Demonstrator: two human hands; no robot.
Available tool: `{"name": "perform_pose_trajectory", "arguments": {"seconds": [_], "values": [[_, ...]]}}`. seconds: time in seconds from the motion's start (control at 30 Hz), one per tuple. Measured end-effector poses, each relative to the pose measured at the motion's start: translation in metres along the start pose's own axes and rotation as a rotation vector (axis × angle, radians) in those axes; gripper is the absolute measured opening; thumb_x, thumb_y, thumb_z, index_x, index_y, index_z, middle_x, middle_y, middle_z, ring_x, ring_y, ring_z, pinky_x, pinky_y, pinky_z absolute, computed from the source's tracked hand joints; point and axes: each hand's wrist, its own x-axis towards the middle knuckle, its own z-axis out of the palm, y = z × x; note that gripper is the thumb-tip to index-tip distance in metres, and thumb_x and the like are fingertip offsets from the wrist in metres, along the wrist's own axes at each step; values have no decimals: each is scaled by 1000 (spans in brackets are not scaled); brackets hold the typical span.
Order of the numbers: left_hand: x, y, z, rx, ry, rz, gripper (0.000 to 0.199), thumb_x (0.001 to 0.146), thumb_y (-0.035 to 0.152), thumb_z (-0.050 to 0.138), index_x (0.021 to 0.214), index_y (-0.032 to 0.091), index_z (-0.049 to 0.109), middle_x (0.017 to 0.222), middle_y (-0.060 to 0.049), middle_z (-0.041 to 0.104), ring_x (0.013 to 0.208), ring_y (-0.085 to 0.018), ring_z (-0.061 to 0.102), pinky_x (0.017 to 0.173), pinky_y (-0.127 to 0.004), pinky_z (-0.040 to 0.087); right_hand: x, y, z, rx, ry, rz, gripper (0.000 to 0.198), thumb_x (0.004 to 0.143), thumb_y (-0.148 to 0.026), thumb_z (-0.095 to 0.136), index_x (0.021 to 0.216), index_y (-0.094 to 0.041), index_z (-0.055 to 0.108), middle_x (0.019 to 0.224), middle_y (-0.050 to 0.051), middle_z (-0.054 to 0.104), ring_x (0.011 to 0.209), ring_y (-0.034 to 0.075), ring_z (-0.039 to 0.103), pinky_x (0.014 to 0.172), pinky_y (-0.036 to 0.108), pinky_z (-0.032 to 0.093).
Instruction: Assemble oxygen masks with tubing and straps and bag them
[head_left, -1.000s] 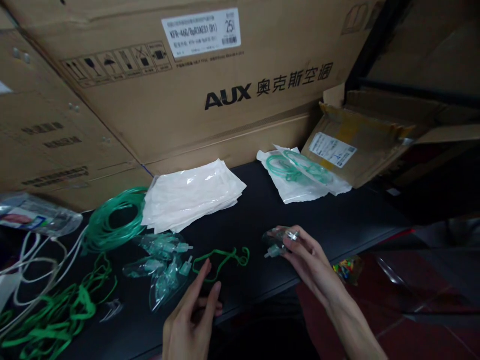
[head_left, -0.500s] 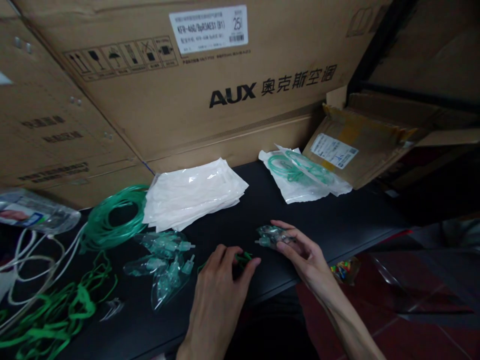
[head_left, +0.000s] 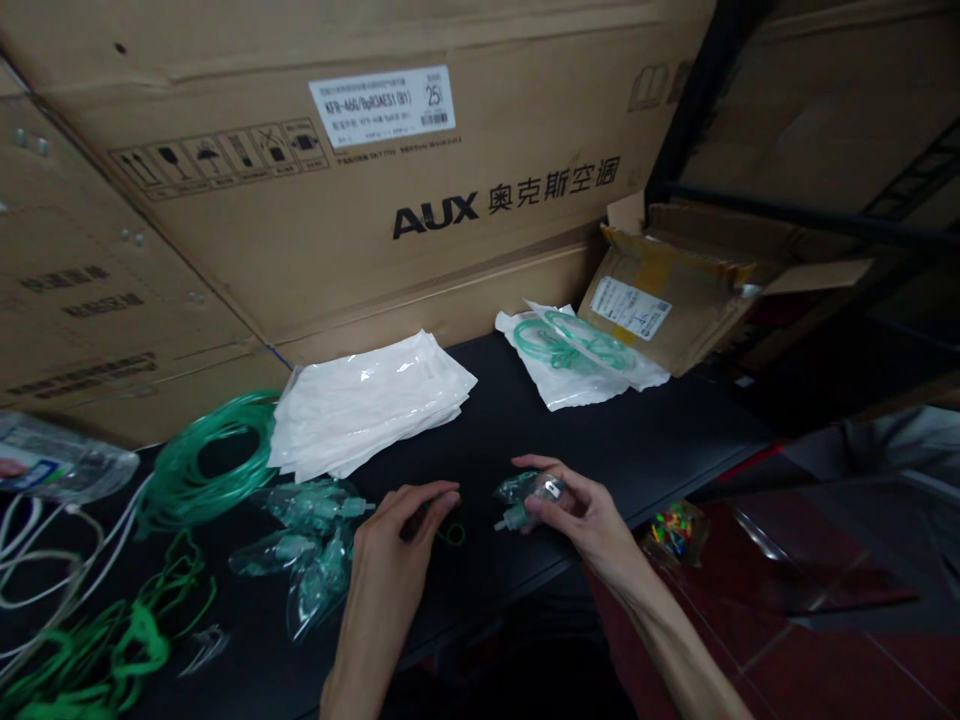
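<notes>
My right hand grips a clear green oxygen mask between thumb and fingers, with its pale connector pointing left. To its left, my left hand is closed in a pinch on a thin green elastic strap, whose curled end shows just right of the fingertips. Several similar masks lie in a heap left of that hand. Farther left are a tangle of green straps and a few small metal strips. Coiled green tubing rests behind the heap.
White pouches are stacked against a large carton. A pouch with green tubing lies by an opened box. A plastic bottle and white cable are at left. A packet of coloured pieces sits below the dark table's edge.
The view has shifted a little. My left hand has drawn away from the mask, its thumb and fingers now closer together with the strap. My right hand still holds the mask.
</notes>
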Motion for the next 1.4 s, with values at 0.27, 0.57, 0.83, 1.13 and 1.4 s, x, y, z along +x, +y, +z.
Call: {"name": "perform_pose_trajectory", "arguments": {"seconds": [0.27, 0.57, 0.83, 1.13, 1.4], "values": [[-11, 5, 7, -144, -3, -85, 26, 88, 44, 71, 99, 23, 79, 92, -3, 81, 82, -21, 72, 75, -30, 56, -4, -1, 10, -40, -190, 59, 30, 79, -37, 87, 101, -19, 77, 89, 4, 76, 73, 18, 72, 67, 31, 64], [-25, 10, -10, -108, 12, -18, 20, 92, 34, 70, 107, 29, 82, 102, -2, 81, 94, -21, 75, 84, -30, 58, -7, -3, 26, -185, -295, -36, 18, 96, -39, 71, 95, -21, 76, 89, 1, 66, 83, 15, 62, 75, 26, 47], [-45, 15, -34, 19, -81, 289, 25, 99, 19, 63, 110, 35, 79, 97, 1, 78, 88, -17, 72, 76, -25, 58, -22, -34, 35, -387, -417, -186, 15, 103, -29, 61, 101, -23, 75, 104, 4, 65, 96, 17, 64, 87, 29, 49], [-36, 20, -39, 35, -104, 376, 19, 94, 23, 72, 109, 34, 79, 90, 1, 78, 79, -17, 72, 70, -28, 59, -21, -40, 36, -542, -425, -252, 15, 104, -28, 60, 107, -25, 74, 107, 6, 66, 97, 18, 67, 86, 29, 54], [-34, 20, -46, 104, -259, 414, 24, 99, 16, 63, 110, 33, 76, 95, 3, 75, 82, -13, 71, 74, -23, 58, -17, -47, 41, -614, -490, -212, 18, 105, -29, 57, 107, -23, 75, 106, 6, 66, 96, 17, 67, 87, 25, 54]]}}
